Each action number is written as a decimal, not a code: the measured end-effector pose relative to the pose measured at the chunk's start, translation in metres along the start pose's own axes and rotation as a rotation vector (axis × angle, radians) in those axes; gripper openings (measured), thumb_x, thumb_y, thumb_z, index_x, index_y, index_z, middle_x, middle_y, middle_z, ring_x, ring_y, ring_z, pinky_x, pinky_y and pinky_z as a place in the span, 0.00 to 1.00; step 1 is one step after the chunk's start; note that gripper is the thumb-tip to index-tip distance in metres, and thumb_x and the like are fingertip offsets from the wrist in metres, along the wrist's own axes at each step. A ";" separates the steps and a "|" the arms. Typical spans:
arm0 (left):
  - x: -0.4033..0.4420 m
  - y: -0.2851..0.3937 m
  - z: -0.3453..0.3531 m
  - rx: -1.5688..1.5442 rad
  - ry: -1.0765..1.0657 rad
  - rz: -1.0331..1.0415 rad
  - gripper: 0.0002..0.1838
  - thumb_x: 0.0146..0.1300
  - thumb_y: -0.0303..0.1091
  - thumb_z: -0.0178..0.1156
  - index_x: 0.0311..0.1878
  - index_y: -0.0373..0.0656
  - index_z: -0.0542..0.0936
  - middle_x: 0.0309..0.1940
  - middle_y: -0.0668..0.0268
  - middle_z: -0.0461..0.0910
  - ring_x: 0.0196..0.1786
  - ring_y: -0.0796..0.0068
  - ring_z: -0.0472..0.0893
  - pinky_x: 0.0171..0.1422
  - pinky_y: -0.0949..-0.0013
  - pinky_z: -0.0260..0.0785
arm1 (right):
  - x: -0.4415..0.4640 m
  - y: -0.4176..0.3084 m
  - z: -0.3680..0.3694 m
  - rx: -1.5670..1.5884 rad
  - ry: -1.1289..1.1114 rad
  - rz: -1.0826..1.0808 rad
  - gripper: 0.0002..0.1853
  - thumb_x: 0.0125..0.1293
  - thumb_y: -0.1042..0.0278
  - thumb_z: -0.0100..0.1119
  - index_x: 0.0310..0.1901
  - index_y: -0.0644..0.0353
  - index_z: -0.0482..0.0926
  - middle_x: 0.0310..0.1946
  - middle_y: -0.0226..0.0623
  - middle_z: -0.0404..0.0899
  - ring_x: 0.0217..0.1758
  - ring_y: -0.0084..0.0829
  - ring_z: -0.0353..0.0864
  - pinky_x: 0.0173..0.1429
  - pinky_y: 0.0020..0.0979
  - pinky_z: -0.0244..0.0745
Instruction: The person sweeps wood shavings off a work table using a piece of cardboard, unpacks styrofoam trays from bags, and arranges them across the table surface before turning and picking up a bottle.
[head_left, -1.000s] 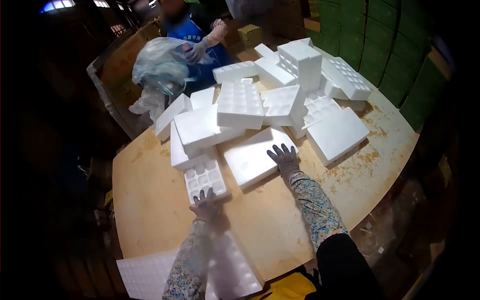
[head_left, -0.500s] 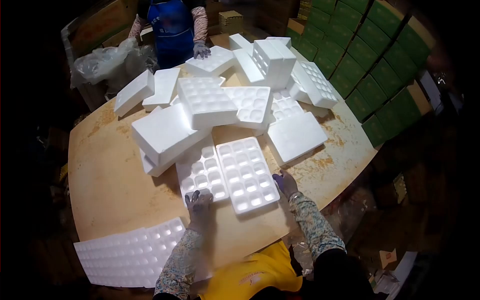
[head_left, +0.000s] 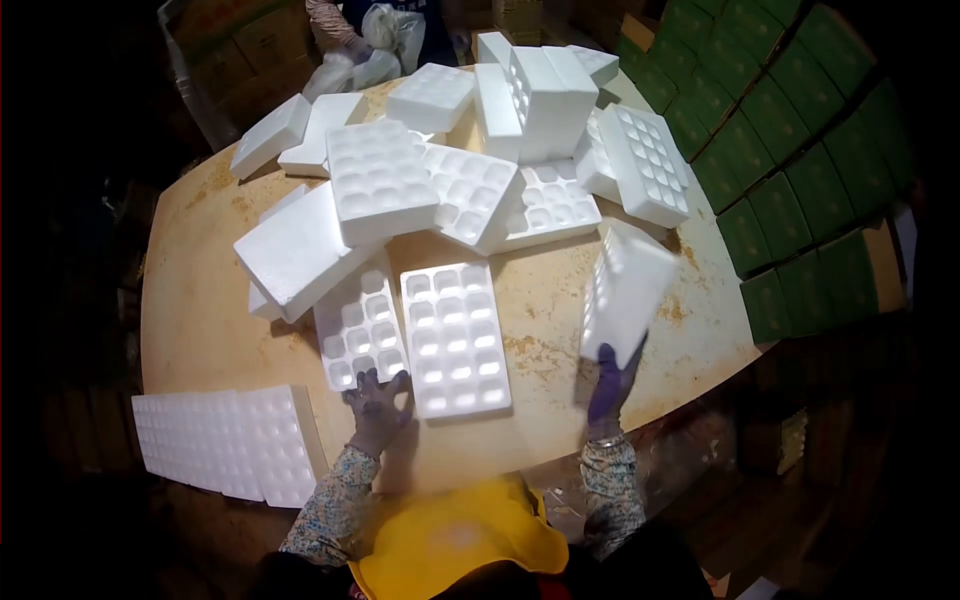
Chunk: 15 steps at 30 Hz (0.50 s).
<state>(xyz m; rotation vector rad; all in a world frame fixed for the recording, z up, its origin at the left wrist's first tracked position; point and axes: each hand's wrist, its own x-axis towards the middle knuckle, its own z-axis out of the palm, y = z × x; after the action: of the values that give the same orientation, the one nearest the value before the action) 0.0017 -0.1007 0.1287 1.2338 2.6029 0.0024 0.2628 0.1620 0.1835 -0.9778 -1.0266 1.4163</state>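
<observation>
My right hand (head_left: 612,385) grips the near end of a white foam tray (head_left: 638,285), which stands tilted on its edge at the right of the table. My left hand (head_left: 380,408) has its fingers spread at the near edge of another foam tray (head_left: 358,325); whether it presses on it I cannot tell. Between my hands lies a foam tray (head_left: 457,340) with its rows of square hollows facing up. Both hands wear thin purplish gloves.
Behind these, a loose heap of foam trays (head_left: 385,180) covers the far half of the wooden table (head_left: 210,300). A row of trays (head_left: 220,440) lies at the near left. Green boxes (head_left: 790,180) are stacked at the right. Another person (head_left: 425,25) stands across the table with clear plastic.
My right hand has taken hold of the tray at the right and tipped it up on edge. The other person's hand has left a far tray. The view has shifted a little.
</observation>
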 end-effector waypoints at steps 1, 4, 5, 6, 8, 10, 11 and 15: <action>0.005 -0.004 0.013 -0.094 0.053 0.039 0.38 0.51 0.40 0.75 0.68 0.61 0.74 0.62 0.49 0.71 0.71 0.46 0.65 0.67 0.29 0.59 | -0.005 0.000 -0.019 0.228 0.051 0.041 0.36 0.76 0.66 0.59 0.79 0.63 0.53 0.75 0.48 0.62 0.75 0.40 0.66 0.79 0.40 0.63; 0.005 -0.001 0.024 -0.233 0.149 -0.015 0.30 0.55 0.36 0.70 0.64 0.54 0.78 0.55 0.55 0.73 0.63 0.53 0.73 0.66 0.45 0.62 | -0.026 0.057 -0.076 0.113 0.087 0.130 0.32 0.80 0.62 0.55 0.78 0.61 0.54 0.74 0.43 0.63 0.74 0.39 0.67 0.76 0.39 0.67; 0.000 0.000 0.031 -0.238 0.147 -0.023 0.30 0.55 0.36 0.70 0.64 0.54 0.78 0.55 0.55 0.73 0.63 0.53 0.73 0.66 0.45 0.62 | -0.040 0.083 -0.092 0.040 0.098 0.244 0.30 0.77 0.64 0.56 0.75 0.61 0.57 0.67 0.41 0.65 0.66 0.37 0.68 0.69 0.37 0.68; -0.005 0.000 0.037 -0.229 0.099 -0.024 0.30 0.55 0.36 0.69 0.64 0.52 0.78 0.53 0.55 0.75 0.62 0.53 0.74 0.66 0.45 0.63 | -0.059 0.098 -0.111 0.148 0.139 0.482 0.28 0.75 0.67 0.57 0.72 0.62 0.61 0.61 0.39 0.67 0.58 0.34 0.69 0.61 0.35 0.70; -0.015 0.005 0.036 -0.205 0.063 -0.033 0.29 0.56 0.36 0.69 0.64 0.49 0.78 0.52 0.56 0.76 0.60 0.53 0.75 0.66 0.45 0.64 | -0.097 0.104 -0.146 0.396 0.264 0.936 0.24 0.71 0.71 0.59 0.66 0.63 0.68 0.48 0.34 0.72 0.43 0.30 0.72 0.47 0.32 0.72; -0.028 0.017 0.018 -0.225 -0.013 0.127 0.29 0.56 0.37 0.69 0.63 0.49 0.79 0.50 0.56 0.78 0.59 0.53 0.76 0.66 0.46 0.66 | -0.119 0.090 -0.161 0.224 0.237 0.879 0.20 0.67 0.75 0.61 0.60 0.64 0.74 0.35 0.30 0.76 0.28 0.25 0.74 0.32 0.28 0.74; -0.035 0.028 0.000 -0.270 0.019 0.173 0.31 0.57 0.39 0.69 0.65 0.48 0.78 0.54 0.53 0.77 0.61 0.50 0.75 0.67 0.45 0.67 | -0.116 0.075 -0.153 -0.398 0.122 0.497 0.21 0.68 0.74 0.60 0.63 0.62 0.72 0.39 0.37 0.77 0.35 0.30 0.77 0.41 0.32 0.78; -0.019 0.038 -0.070 -0.206 0.502 -0.013 0.35 0.58 0.43 0.69 0.70 0.43 0.74 0.65 0.48 0.71 0.68 0.45 0.70 0.71 0.45 0.64 | -0.031 -0.015 -0.095 -1.231 -0.351 -0.601 0.27 0.70 0.60 0.65 0.68 0.56 0.72 0.65 0.44 0.72 0.73 0.50 0.66 0.73 0.57 0.63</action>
<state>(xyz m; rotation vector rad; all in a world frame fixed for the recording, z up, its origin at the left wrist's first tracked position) 0.0258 -0.0833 0.2048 1.2689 2.9217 0.6399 0.3601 0.1386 0.1709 -1.0823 -2.3298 0.3395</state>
